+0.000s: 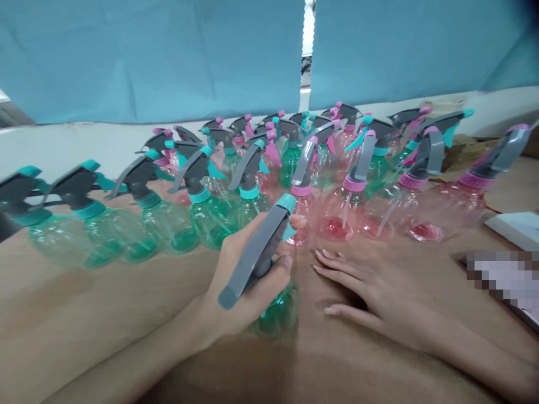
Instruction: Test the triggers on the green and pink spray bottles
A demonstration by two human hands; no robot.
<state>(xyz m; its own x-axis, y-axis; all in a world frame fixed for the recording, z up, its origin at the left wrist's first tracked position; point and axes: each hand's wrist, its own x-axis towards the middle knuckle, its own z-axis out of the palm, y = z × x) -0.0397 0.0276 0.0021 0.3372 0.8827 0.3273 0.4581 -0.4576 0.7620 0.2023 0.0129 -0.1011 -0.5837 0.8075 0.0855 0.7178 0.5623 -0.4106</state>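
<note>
Head view: a blue cloth (168,62) spans the background above a brown table (105,314). Across the table stand spray bottles in rows; in the front row, five green bottles (214,221) are on the left and four pink bottles (339,216) on the right, each with a grey spray head and some with coloured liquid low inside.

Right hand (379,292): palm down over the table near the pink bottles, fingers spread wide, fingertips at the tabletop. Left hand (259,292): closed around the neck area of one bottle (280,311), thumb on the near side, fingers passing round the far side.

The held bottle is in front of the front row, left of the right hand and apart from it. Its green body shows below the grip; whether its base touches the table cannot be determined. Its grey spray head (256,252) sits above the grip, covering part of the hand. Smallest item noted: the turquoise nozzle (286,203), pointing away toward the rows.
</note>
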